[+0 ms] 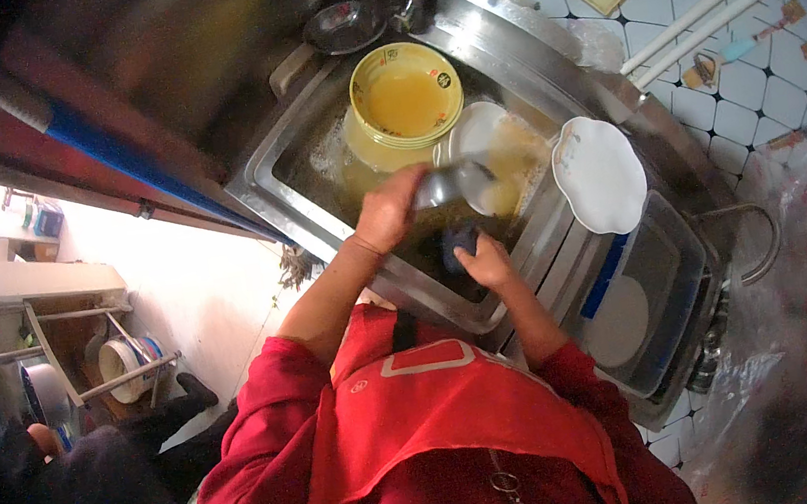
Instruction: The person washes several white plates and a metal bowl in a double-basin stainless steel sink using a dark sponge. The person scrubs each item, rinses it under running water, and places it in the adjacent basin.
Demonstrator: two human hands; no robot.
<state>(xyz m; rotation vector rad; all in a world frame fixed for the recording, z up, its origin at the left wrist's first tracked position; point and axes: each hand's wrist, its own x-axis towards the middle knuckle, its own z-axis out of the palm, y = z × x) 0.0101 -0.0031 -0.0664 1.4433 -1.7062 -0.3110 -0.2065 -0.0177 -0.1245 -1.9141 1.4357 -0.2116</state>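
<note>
My left hand point(389, 210) grips a shiny metal bowl point(439, 187), blurred, tilted over the water in a steel sink basin point(339, 222). Below and to the right of it, my right hand point(486, 261) is closed on a dark scrubbing cloth or pad point(459, 247), low over the water. A stack of yellow bowls point(405, 93), the top one holding yellowish liquid, stands in the far part of the basin. White plates point(478, 129) lie partly in the water beside the stack. A white scalloped plate point(599, 173) rests on the divider to the right.
A clear plastic tub point(667, 272) with a round white plate point(614, 320) in it sits right of the basin. The faucet point(415, 5) and a dark small bowl point(345, 26) are at the back. White pipes point(711, 18) run along the tiled wall. Another person in dark clothes point(101, 500) is at lower left.
</note>
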